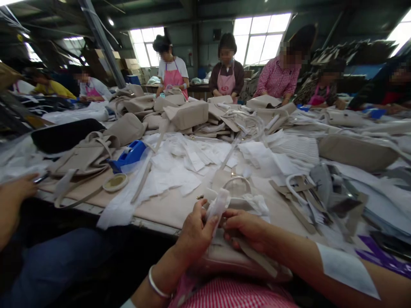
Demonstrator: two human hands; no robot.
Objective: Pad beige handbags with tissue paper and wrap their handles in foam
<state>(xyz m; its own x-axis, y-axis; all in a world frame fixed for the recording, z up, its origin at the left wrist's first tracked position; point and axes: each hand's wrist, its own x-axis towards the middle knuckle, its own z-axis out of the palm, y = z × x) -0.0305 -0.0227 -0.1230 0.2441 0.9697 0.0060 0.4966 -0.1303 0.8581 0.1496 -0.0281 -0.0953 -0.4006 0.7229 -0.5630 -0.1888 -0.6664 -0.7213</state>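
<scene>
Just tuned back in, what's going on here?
The left hand pinches some white wrapping near the edge of the table; the right hand is close beside it, its grip partly hidden. A blue tape dispenser sits to the left. Across the table, co-workers stand behind piled beige bags.

Our left forearm [163, 269] slants up and inward from the bottom of the view, and our left hand [194, 229] ends it, back of the hand turned outward. Its thumb [210, 226] leans up and inward, opposite the bent fingers [198, 207], in a closed pinch. Our right forearm [298, 246] reaches in from the lower right, lying flatter than the left. Our right hand [245, 226] faces the left one just beside it, its index finger [231, 214] pointing across and the other fingers curled below, partly hidden. Both forearms are bare-skinned near the wrists.
</scene>
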